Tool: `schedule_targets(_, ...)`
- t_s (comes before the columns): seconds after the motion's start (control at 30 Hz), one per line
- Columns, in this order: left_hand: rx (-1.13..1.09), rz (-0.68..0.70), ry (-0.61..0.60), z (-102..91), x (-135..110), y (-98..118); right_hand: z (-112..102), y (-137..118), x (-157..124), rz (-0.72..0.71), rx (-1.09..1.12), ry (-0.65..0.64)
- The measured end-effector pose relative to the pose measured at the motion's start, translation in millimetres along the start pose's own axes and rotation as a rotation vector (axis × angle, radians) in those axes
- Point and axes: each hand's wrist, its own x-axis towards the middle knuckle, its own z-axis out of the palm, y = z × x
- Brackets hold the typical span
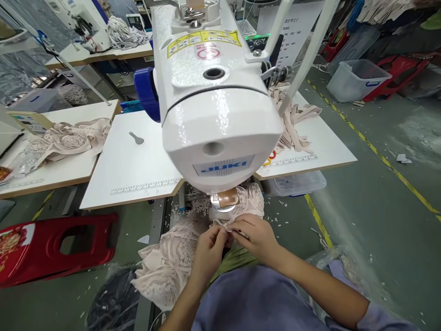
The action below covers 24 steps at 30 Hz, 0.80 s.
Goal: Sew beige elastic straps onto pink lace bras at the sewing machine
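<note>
A white sewing machine [220, 115] stands right in front of me, its head hiding most of the needle area. Under it, a beige lace bra [253, 202] lies around the machine's lower arm. My left hand [211, 246] pinches the near edge of this bra between thumb and fingers. Close beside it, my right hand [255, 236] grips the same edge, fingertips nearly touching those of the left. A pile of beige lace bras [172, 262] hangs to the left of my left hand.
White table boards flank the machine; the left board [127, 156] bears a small grey tool [136, 138], the right one beige straps [292, 128]. A red stool [86, 243] stands at lower left, near a black bag-lined bin [115, 299]. A clear plastic box [296, 183] sits below the right board.
</note>
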Motion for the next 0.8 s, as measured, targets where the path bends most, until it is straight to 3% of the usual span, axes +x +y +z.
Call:
schedule_targets(0.1, 0.014, 0.002, 0.013, -1.3, 7.0, -3.7, -2.7, 9.9, -1.6, -0.015, 0.051, -0.125)
schedule_targets(0.17, 0.028, 0.009, 0.024, -4.7, 10.6, -5.3, -15.9, 28.6, 8.5, -0.002, 0.070, -0.180)
schedule_targets(0.23, 0.058, 0.015, 0.035, -8.6, 12.1, -6.4, -39.6, 55.6, 31.7, 0.132, -0.087, -0.156)
schedule_targets(0.3, 0.089, 0.032, 0.047, -11.0, 11.1, -6.9, -67.4, 85.2, 65.4, 0.375, -0.446, -0.132)
schedule_targets(0.33, 0.088, 0.040, 0.048, -11.2, 9.9, -6.8, -79.7, 98.9, 83.9, 0.424, -0.517, -0.118)
schedule_targets(0.43, -0.019, 0.008, 0.045, -8.8, 6.1, -3.6, -101.6, 128.1, 132.5, 0.458, -0.580, -0.179)
schedule_targets(0.53, -0.217, -0.077, 0.015, -6.1, 4.3, 2.7, -105.7, 135.0, 153.0, 0.460, -0.599, -0.255)
schedule_targets(0.63, -0.372, -0.124, 0.006, -7.0, 4.9, 8.8, -110.0, 124.0, 135.3, 0.433, -0.607, -0.277)
schedule_targets(0.73, -0.472, -0.152, 0.045, -11.1, 6.4, 13.1, -118.6, 97.0, 86.7, 0.392, -0.556, -0.236)
schedule_targets(0.8, -0.531, -0.166, 0.061, -14.3, 7.2, 15.2, -121.2, 69.9, 47.8, 0.291, -0.421, -0.233)
